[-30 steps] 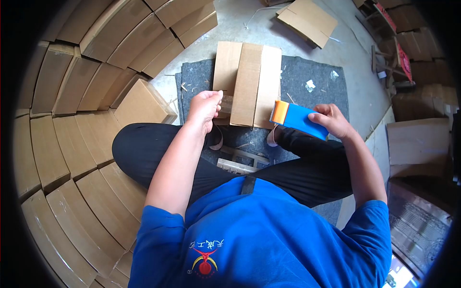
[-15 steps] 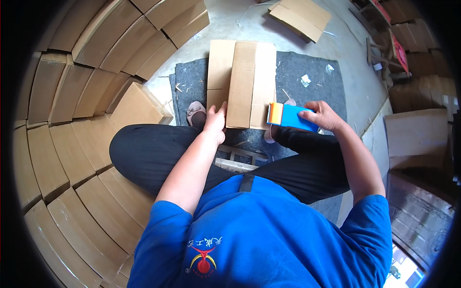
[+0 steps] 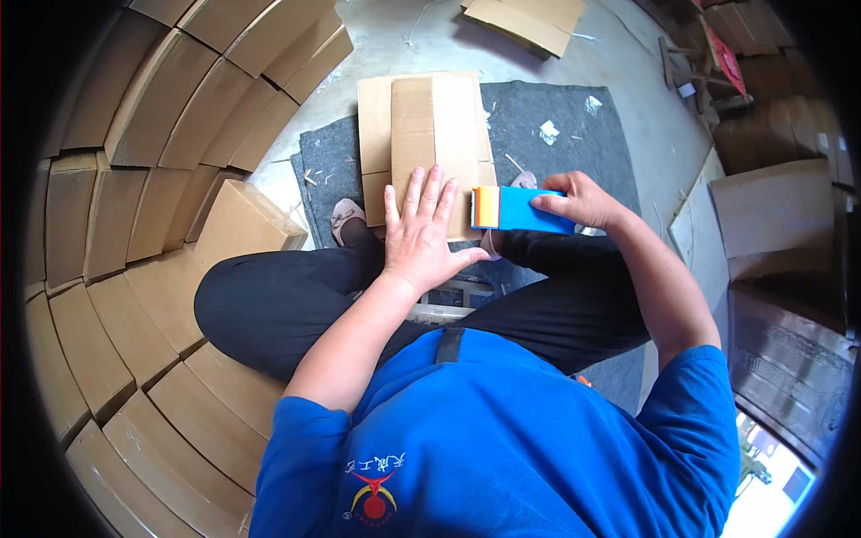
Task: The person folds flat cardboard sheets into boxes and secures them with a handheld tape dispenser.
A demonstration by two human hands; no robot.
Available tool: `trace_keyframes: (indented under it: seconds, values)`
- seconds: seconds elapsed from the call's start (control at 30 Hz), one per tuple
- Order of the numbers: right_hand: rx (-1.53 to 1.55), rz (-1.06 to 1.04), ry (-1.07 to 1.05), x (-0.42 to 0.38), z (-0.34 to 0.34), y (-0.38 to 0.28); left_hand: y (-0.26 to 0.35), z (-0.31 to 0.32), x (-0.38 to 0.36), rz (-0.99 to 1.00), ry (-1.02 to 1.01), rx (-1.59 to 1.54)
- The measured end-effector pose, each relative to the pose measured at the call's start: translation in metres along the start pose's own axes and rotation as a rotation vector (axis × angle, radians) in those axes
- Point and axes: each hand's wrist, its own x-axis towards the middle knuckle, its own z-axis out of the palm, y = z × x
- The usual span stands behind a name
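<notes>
A brown cardboard box stands between my feet on a dark mat. My left hand lies flat over the near end of its top, fingers spread and pointing away from me. In my right hand is a blue tape dispenser, its orange and yellow head turned toward the box. That head is right at the box's near right side. My right fingers wrap round the far end of the dispenser, with the thumb along its top.
Stacked cardboard boxes wall in my left side, and a single box sits by my left knee. Flattened cardboard lies on the floor ahead. The dark mat carries scraps. A cardboard sheet leans at the right.
My left hand has moved from the box's left side onto its top and spread its fingers. The dispenser stays in my right hand, close to the box. The whole view has shifted slightly.
</notes>
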Motion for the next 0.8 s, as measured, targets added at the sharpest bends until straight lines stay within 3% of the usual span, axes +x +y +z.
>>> trace_keyframes:
  seconds: [0.27, 0.37, 0.5, 0.8]
  values:
    - [0.014, 0.009, 0.03, -0.011, 0.0, -0.016, 0.017, 0.009, 0.02, -0.18, -0.056, 0.134]
    - [0.023, -0.058, 0.137, -0.027, 0.0, -0.034, 0.018, 0.011, 0.018, -0.164, -0.036, 0.133]
    - [-0.022, 0.027, 0.121, -0.038, -0.003, -0.052, 0.016, 0.016, 0.02, -0.148, -0.047, 0.159]
    - [-0.152, 0.15, 0.037, -0.05, -0.052, -0.019, 0.013, 0.014, 0.023, -0.19, -0.121, 0.182]
